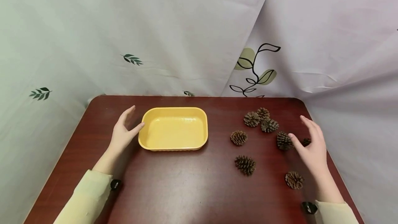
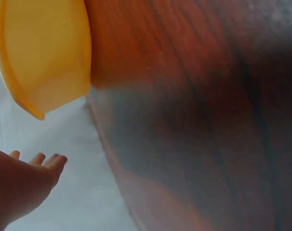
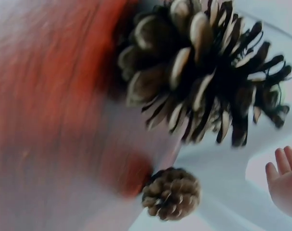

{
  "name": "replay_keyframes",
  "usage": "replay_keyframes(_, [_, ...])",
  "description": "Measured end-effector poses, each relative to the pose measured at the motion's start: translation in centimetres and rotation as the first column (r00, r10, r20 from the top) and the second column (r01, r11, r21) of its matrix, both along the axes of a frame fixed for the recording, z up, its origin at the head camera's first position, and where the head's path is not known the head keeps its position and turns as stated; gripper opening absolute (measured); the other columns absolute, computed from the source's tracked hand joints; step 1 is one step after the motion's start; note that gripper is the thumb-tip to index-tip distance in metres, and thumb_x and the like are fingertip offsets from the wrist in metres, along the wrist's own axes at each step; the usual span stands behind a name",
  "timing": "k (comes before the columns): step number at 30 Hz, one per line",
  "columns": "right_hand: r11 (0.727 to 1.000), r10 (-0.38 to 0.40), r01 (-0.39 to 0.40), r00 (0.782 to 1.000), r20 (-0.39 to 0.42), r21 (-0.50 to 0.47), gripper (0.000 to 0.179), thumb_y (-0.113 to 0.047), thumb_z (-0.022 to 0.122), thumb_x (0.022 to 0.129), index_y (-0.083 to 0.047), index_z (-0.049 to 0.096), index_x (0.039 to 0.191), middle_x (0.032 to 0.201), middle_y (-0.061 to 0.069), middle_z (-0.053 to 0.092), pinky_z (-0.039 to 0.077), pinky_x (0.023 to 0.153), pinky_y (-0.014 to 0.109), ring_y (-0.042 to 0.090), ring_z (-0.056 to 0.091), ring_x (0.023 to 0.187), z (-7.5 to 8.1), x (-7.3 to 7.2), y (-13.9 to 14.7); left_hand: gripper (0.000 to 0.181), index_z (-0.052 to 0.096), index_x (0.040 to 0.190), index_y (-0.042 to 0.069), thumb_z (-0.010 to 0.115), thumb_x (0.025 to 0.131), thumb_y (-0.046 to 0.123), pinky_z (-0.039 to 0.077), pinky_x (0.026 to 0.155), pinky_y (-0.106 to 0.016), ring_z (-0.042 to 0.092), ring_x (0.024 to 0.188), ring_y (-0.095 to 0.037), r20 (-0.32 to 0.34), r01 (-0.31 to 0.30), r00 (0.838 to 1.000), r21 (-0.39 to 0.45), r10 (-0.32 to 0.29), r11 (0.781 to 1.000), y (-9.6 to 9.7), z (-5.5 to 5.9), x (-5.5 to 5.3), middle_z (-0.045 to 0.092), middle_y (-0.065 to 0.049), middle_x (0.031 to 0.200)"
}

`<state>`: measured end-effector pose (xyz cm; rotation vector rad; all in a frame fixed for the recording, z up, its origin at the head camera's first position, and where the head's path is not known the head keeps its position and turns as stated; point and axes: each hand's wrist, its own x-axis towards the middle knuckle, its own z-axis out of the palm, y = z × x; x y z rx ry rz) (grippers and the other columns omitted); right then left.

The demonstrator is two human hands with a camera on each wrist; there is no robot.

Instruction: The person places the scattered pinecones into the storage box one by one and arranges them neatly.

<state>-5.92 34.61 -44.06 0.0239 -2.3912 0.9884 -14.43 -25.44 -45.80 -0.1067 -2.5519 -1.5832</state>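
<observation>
A yellow rectangular basin [image 1: 174,132] with rounded corners sits at the back left of the table. Beside its left end is my left hand [image 1: 122,132], fingers spread and thumb at the rim, holding nothing. In the left wrist view the basin wall [image 2: 44,48] rises beyond the left hand's fingers [image 2: 52,166]. My right hand [image 1: 312,148] hovers at the table's right side, thumb and fingers apart, nothing between them. Its thumb overlaps a dark pinecone [image 1: 283,141], and another pinecone [image 1: 306,142] is partly hidden behind the hand. The right wrist view shows a large pinecone [image 3: 203,72] close by.
Several more pinecones lie on the right half of the dark red table [image 1: 174,182]: a cluster of three [image 1: 252,119] at the back, one pinecone [image 1: 245,165] nearer the middle, one round pinecone [image 1: 294,180] in front. A patterned white cloth [image 1: 174,44] hangs behind the table.
</observation>
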Motion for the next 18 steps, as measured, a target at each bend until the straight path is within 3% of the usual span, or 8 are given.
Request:
replay_keyframes(2, [0.999, -0.038, 0.037, 0.999, -0.003, -0.032, 0.076, 0.005, 0.081, 0.086, -0.019, 0.056, 0.155, 0.148, 0.02, 0.059, 0.029, 0.113, 0.011, -0.013, 0.038, 0.139, -0.1, 0.3, 0.4, 0.078, 0.035, 0.164, 0.004, 0.076, 0.096, 0.001, 0.042, 0.116, -0.012, 0.042, 0.153, -0.041, 0.023, 0.012, 1.0, 0.067, -0.014, 0.998, -0.2, -0.2, 0.0, 0.042, -0.024, 0.166])
replay_keyframes(4, [0.996, -0.066, 0.065, 0.998, -0.002, -0.06, 0.075, 0.006, 0.08, 0.086, -0.019, 0.058, 0.153, 0.146, 0.012, 0.062, 0.031, 0.11, 0.008, -0.015, 0.04, 0.135, -0.1, 0.5, 0.9, 0.078, 0.034, 0.163, 0.002, 0.074, 0.097, -0.001, 0.042, 0.107, -0.003, 0.048, 0.149, -0.03, 0.045, 0.028, 0.998, 0.114, -0.033, 0.993, -0.3, -0.5, -0.1, 0.042, -0.027, 0.165])
replay_keyframes(9, [0.981, -0.089, 0.093, 0.995, 0.035, -0.172, 0.071, 0.01, 0.076, 0.089, -0.016, 0.057, 0.153, 0.141, -0.019, 0.058, 0.038, 0.104, 0.0, -0.014, 0.047, 0.127, -0.3, 0.8, 2.1, 0.074, 0.033, 0.162, -0.002, 0.071, 0.098, -0.003, 0.043, 0.104, -0.002, 0.053, 0.13, 0.007, 0.088, 0.075, 0.992, 0.178, -0.092, 0.981, -0.7, -1.1, -0.3, 0.041, -0.032, 0.163])
replay_keyframes(11, [0.968, -0.099, 0.111, 0.993, 0.063, -0.226, 0.07, 0.011, 0.075, 0.091, -0.012, 0.056, 0.154, 0.138, -0.026, 0.054, 0.039, 0.107, 0.001, -0.011, 0.05, 0.128, -0.4, 0.9, 2.6, 0.073, 0.033, 0.162, -0.004, 0.07, 0.099, -0.003, 0.043, 0.104, -0.002, 0.052, 0.126, 0.012, 0.097, 0.092, 0.989, 0.189, -0.112, 0.978, -0.7, -1.4, -0.4, 0.04, -0.035, 0.162])
replay_keyframes(14, [0.95, -0.125, 0.146, 0.988, 0.093, -0.276, 0.069, 0.011, 0.073, 0.092, -0.012, 0.055, 0.154, 0.136, -0.024, 0.053, 0.04, 0.111, 0.005, -0.007, 0.052, 0.13, -0.7, 1.1, 3.4, 0.07, 0.034, 0.16, -0.007, 0.069, 0.099, -0.004, 0.045, 0.103, -0.003, 0.054, 0.123, 0.014, 0.106, 0.108, 0.986, 0.202, -0.132, 0.973, -0.6, -1.7, -0.5, 0.041, -0.037, 0.16])
replay_keyframes(16, [0.943, -0.137, 0.159, 0.986, 0.097, -0.292, 0.069, 0.012, 0.073, 0.092, -0.012, 0.056, 0.153, 0.136, -0.021, 0.054, 0.04, 0.112, 0.005, -0.006, 0.052, 0.131, -0.9, 1.1, 3.8, 0.068, 0.036, 0.159, -0.008, 0.069, 0.099, -0.004, 0.046, 0.101, -0.003, 0.055, 0.119, 0.015, 0.112, 0.113, 0.984, 0.203, -0.138, 0.973, -0.6, -1.9, -0.5, 0.049, -0.029, 0.156])
replay_keyframes(18, [0.941, -0.148, 0.174, 0.983, 0.109, -0.29, 0.068, 0.011, 0.073, 0.092, -0.015, 0.056, 0.153, 0.136, -0.02, 0.054, 0.04, 0.111, 0.004, -0.008, 0.052, 0.129, -1.1, 1.3, 4.2, 0.066, 0.038, 0.157, -0.01, 0.069, 0.099, -0.004, 0.047, 0.099, -0.003, 0.057, 0.116, 0.016, 0.114, 0.115, 0.983, 0.214, -0.141, 0.97, -0.5, -2.1, -0.6, 0.058, -0.013, 0.147])
